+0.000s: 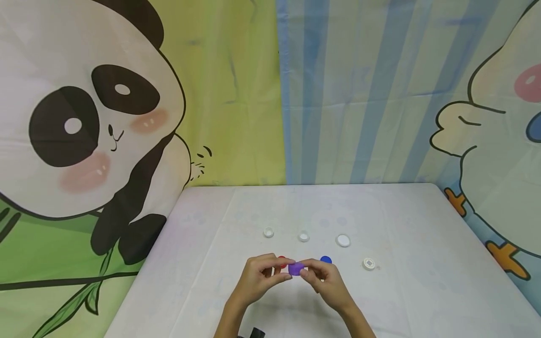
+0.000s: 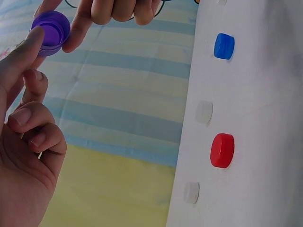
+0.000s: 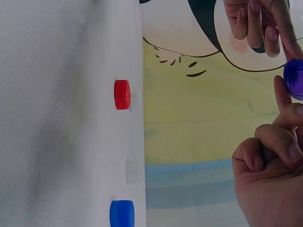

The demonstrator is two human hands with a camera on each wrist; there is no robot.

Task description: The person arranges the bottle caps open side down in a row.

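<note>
A purple bottle cap (image 1: 296,269) is held up above the white table between both hands. My left hand (image 1: 257,278) pinches it from the left with thumb and index finger; in the left wrist view the thumb lies over the hollow side of the cap. From the right, my right hand (image 1: 329,283) grips the same cap between thumb and index finger, its other fingers curled in. A red cap (image 2: 222,150) lies on the table beyond the left hand, partly covered by it in the head view. Past the right hand lies a blue cap (image 1: 326,259).
Several white caps are spread in a loose arc farther back on the table (image 1: 203,300), from one white cap (image 1: 268,232) at the left to another white cap (image 1: 369,264) at the right. A dark object (image 1: 257,333) shows at the bottom edge. Printed curtains (image 1: 236,94) hang behind.
</note>
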